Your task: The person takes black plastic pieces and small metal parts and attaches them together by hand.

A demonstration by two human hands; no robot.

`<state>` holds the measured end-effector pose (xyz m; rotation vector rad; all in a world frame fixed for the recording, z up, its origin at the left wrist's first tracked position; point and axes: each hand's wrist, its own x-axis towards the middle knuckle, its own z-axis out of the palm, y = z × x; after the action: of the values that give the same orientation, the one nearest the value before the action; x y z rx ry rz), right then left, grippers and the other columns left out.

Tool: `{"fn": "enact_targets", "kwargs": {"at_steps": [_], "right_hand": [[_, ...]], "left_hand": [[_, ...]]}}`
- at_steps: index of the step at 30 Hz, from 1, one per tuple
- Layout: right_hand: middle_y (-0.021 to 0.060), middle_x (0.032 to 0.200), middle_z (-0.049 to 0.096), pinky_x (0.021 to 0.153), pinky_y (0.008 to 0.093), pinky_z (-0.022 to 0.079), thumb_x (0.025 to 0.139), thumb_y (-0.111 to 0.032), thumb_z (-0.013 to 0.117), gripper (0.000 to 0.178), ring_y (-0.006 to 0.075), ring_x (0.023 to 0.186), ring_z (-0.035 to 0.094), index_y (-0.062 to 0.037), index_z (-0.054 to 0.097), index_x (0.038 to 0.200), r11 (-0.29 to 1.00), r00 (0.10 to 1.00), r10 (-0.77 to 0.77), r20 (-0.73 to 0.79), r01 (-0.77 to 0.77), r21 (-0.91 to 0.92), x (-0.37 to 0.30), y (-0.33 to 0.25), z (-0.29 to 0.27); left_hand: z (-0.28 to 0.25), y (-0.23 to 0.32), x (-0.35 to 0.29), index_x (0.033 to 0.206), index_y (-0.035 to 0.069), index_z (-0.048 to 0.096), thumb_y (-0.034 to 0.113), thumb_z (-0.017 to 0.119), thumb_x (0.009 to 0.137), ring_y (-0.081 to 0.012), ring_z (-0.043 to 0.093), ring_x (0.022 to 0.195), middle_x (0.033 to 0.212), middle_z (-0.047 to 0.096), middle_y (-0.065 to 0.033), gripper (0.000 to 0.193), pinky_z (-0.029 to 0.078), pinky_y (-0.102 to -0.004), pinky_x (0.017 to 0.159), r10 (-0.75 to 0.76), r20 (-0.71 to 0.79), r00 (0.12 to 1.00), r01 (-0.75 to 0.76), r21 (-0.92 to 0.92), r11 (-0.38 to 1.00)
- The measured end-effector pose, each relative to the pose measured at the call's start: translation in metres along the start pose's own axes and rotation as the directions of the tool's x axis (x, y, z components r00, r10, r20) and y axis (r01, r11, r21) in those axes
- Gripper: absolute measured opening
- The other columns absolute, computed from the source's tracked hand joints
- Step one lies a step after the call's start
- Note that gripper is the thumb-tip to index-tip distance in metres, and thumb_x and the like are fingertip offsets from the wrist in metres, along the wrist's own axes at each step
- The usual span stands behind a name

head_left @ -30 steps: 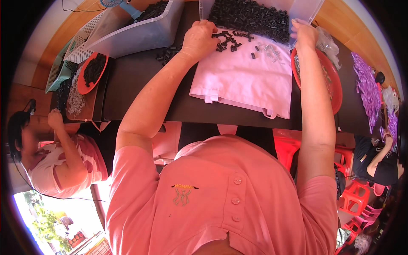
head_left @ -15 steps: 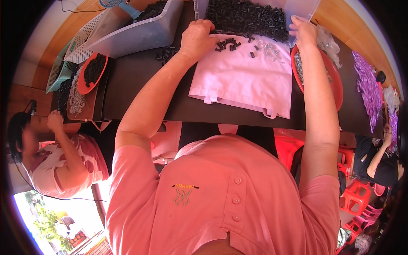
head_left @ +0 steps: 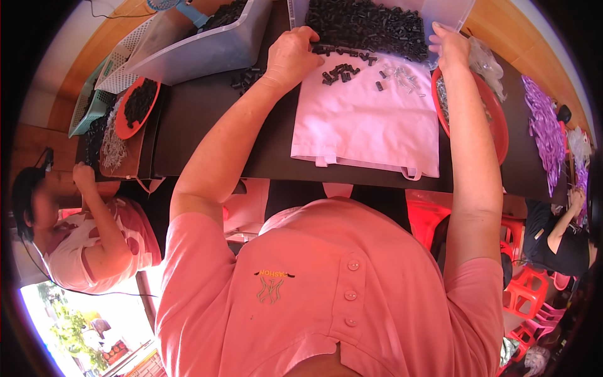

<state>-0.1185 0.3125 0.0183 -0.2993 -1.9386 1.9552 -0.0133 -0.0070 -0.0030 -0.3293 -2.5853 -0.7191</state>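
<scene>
A clear plastic bin full of small black tube-shaped pieces stands at the far side of the dark table. My left hand is closed at its near left corner, fingers curled over the edge. At the near right corner my right hand grips the wall, fingertips inside. A pink cloth bag with small loops lies flat between my arms, its far edge against the bin. Several loose black pieces and a scatter of small clear pieces rest on the cloth.
Left stands another plastic bin with black pieces, beside an orange dish. An orange-red bowl sits under my right forearm. Purple strips lie far right. One person works at left, another at right.
The pink cloth has slid to the right, and the loose black and clear pieces on it have shifted right and nearer. Both hands remain almost in place at the bin.
</scene>
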Motion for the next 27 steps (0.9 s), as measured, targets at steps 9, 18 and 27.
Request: {"fn": "enact_targets", "kwargs": {"at_steps": [9, 18, 27], "right_hand": [[0.0095, 0.08, 0.067, 0.057, 0.0309, 0.047, 0.077, -0.014, 0.078, 0.022, 0.0186, 0.065, 0.058, 0.0, 0.07, 0.092, 1.0, 1.0, 0.007, 0.004, -0.007, -0.026, -0.002, 0.002, 0.002], [0.0114, 0.086, 0.067, 0.06, 0.0315, 0.048, 0.079, -0.016, 0.077, 0.028, 0.0195, 0.069, 0.059, -0.0003, 0.07, 0.101, 0.999, 0.997, 0.017, 0.074, -0.02, 0.032, 0.001, 0.005, -0.004], [0.0116, 0.091, 0.066, 0.065, 0.0329, 0.05, 0.08, -0.015, 0.075, 0.032, 0.0205, 0.08, 0.06, 0.0014, 0.069, 0.107, 0.991, 0.987, -0.027, 0.159, 0.047, -0.124, -0.012, -0.001, 0.003]], "left_hand": [[-0.002, -0.001, 0.0, 0.095, 0.006, 0.066, 0.012, 0.066, 0.07, -0.0294, 0.063, 0.094, 0.092, 0.068, -0.0103, 0.025, 0.052, -0.0412, 0.079, 0.007, 0.055, 0.998, -0.008, 0.02, 1.0], [0.008, -0.004, 0.003, 0.095, 0.006, 0.065, 0.005, 0.059, 0.071, -0.0337, 0.062, 0.096, 0.097, 0.067, -0.0109, 0.024, 0.052, -0.0428, 0.08, 0.082, 0.004, 0.997, -0.082, 0.148, 0.986], [0.016, -0.003, 0.004, 0.095, 0.008, 0.064, 0.009, 0.06, 0.073, -0.031, 0.061, 0.098, 0.098, 0.066, -0.009, 0.022, 0.052, -0.0424, 0.081, 0.079, -0.065, 0.995, -0.061, 0.246, 0.967]]}}
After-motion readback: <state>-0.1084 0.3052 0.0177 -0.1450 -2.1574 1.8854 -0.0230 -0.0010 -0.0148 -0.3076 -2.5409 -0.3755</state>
